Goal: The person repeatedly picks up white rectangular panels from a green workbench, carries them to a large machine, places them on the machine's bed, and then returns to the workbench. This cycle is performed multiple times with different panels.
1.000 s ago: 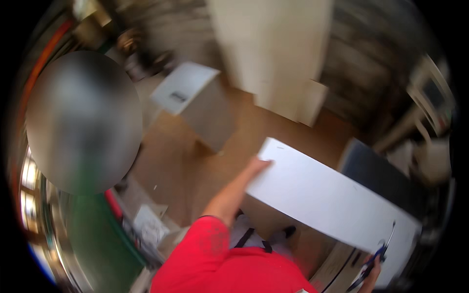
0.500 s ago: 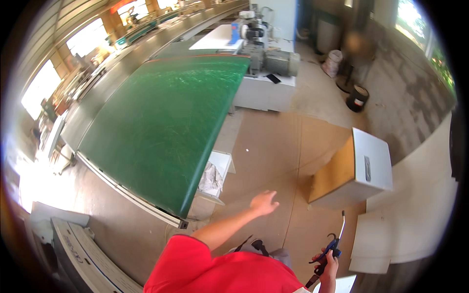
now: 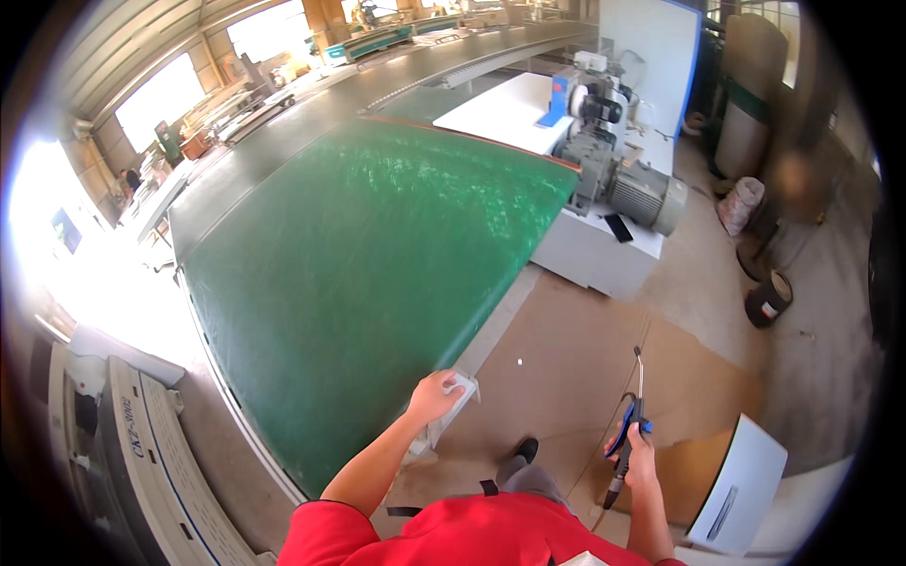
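My right hand [image 3: 641,459] is wrapped round the grip of an air blow gun [image 3: 636,413], black and blue with a long thin metal nozzle pointing up and away. A hose runs down from its lower end. My left hand [image 3: 434,395] is beside the right edge of a wide green conveyor belt [image 3: 359,255], over a white stand [image 3: 458,404]. Its fingers are loosely bent and apart, with nothing visible in them. Whether it touches the belt edge or the stand, I cannot tell.
At the lower right stands a cabinet with a white front [image 3: 741,486]. An electric motor [image 3: 646,196] sits past the belt's far right corner, near a dark phone-like slab [image 3: 618,228]. A black bucket [image 3: 768,300] and a sack [image 3: 740,206] stand farther right. A long white machine [image 3: 151,453] lies at left.
My view has turned and moved toward the belt. My left hand has come to the belt's edge. My right hand has raised the blow gun, still in its grip.
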`<state>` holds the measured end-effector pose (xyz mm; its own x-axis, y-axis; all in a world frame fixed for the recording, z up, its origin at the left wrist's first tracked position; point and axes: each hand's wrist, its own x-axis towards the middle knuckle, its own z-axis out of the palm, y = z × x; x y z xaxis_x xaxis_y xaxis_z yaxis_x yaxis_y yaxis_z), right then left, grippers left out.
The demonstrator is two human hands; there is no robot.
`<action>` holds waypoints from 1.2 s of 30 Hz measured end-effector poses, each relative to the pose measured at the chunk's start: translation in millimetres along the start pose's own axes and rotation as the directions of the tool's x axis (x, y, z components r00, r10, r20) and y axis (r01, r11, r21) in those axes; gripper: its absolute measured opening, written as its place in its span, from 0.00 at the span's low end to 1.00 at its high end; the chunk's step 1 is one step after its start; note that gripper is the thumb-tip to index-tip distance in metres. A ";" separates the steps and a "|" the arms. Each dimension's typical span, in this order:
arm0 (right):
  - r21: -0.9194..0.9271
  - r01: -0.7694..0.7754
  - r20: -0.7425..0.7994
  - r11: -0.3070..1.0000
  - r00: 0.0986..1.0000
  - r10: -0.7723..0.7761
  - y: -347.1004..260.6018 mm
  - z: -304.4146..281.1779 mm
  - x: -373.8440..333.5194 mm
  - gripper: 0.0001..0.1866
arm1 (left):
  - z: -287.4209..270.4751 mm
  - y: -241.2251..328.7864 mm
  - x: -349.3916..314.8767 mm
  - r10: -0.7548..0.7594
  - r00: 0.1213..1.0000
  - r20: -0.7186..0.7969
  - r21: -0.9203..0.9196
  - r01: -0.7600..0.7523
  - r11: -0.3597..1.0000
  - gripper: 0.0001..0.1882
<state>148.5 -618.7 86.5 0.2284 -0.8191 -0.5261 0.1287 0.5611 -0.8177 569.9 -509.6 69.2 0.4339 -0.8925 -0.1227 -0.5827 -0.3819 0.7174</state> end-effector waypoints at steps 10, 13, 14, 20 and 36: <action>-0.513 0.294 0.348 0.807 0.930 -0.117 -178.5 106.3 246.7 0.21 | -33.0 -11.6 166.3 -0.147 0.944 -0.294 -0.103 0.122 0.987 0.24; -0.572 0.263 0.352 0.777 0.934 -0.057 -211.6 134.5 315.9 0.22 | -52.7 -16.6 236.1 -0.144 0.921 -0.363 -0.079 0.124 0.989 0.23; -0.577 0.254 0.352 0.776 0.935 -0.044 -221.6 142.5 341.0 0.23 | -58.7 -21.1 263.7 -0.135 0.911 -0.391 -0.075 0.114 0.991 0.23; -0.554 0.115 0.187 0.824 0.982 -0.012 -290.8 226.0 502.2 0.26 | -105.5 -42.1 477.2 -0.038 0.898 -0.439 0.003 0.043 0.999 0.23; -0.846 0.228 0.488 0.482 0.695 0.528 -352.9 446.2 715.1 0.22 | -230.9 -175.9 910.7 -0.134 0.803 -0.580 0.421 0.437 0.795 0.37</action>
<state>697.0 -1349.4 103.0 0.6978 -0.2152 -0.6832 -0.7021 -0.0167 -0.7119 1226.2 -1199.8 -10.5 0.8253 -0.5268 0.2031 -0.5631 -0.7944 0.2278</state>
